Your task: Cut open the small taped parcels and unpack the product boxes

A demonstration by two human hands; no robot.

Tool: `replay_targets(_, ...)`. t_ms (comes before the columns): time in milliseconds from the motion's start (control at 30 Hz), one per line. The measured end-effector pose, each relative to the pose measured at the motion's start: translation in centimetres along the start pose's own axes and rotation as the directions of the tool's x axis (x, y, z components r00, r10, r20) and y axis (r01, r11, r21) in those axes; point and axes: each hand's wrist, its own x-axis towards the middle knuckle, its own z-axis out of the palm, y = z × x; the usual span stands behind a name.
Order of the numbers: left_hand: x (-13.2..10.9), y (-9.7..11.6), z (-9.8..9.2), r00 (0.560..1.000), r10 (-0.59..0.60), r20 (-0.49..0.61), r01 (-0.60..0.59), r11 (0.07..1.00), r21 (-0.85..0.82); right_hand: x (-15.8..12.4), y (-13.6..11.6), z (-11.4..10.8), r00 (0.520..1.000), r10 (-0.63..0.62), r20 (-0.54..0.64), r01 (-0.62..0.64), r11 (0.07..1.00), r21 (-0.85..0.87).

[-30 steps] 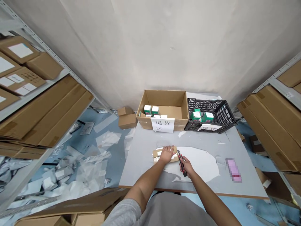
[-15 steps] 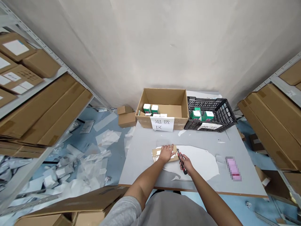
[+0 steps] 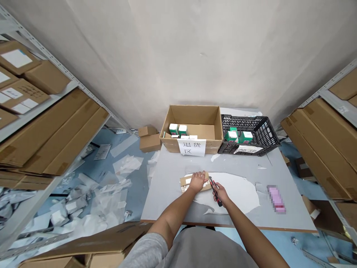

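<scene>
A small brown cardboard box [image 3: 183,181] with a white label and shiny tape lies near the middle of the table. My left hand [image 3: 197,181] grips it from above, its fingers over the far edge and its palm hiding much of the top. In my right hand [image 3: 221,193] is a black and red utility knife [image 3: 216,191], its tip end pointing away from me, at the box's right end. Whether the blade touches the cardboard I cannot tell. Under the knife and the box's right part spreads a large white patch [image 3: 240,193] on the tabletop.
At the table's back stand an open cardboard carton [image 3: 192,145] with a paper sign and a black plastic crate [image 3: 270,139], both with green-and-white boxes inside. A blurred pink item [image 3: 276,199] lies right. Shelves with cartons [image 3: 55,130] flank the table; paper scraps [image 3: 95,208] litter the floor.
The small box has tilted slightly under my left hand, showing more of its taped near side. My right hand and the knife stay almost in place at its right end.
</scene>
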Motion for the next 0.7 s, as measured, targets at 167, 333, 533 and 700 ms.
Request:
replay_targets(167, 0.0, 0.0, 0.2, 1.0, 0.0, -0.015, 0.0, 1.0, -0.017, -0.5, 0.5, -0.6, 0.998, 0.026, 0.065, -0.028, 0.999, 0.024)
replay_targets(333, 0.0, 0.1, 0.1, 1.0, 0.003, -0.016, -0.003, 1.0, 0.002, -0.1, -0.3, 0.0, 0.998, 0.051, 0.034, -0.051, 0.999, 0.014)
replay_targets(533, 0.1, 0.1, -0.1, 1.0, -0.02, -0.022, 0.021, 0.999, 0.035, -0.6, -0.1, -0.1, 0.998, 0.061, 0.033, -0.062, 0.998, 0.011)
replay_targets(700, 0.4, 0.0, 0.2, 0.999, -0.034, -0.024, 0.033, 0.999, -0.006, -0.8, -0.6, 0.4, 0.998, 0.065, 0.021, -0.066, 0.997, 0.043)
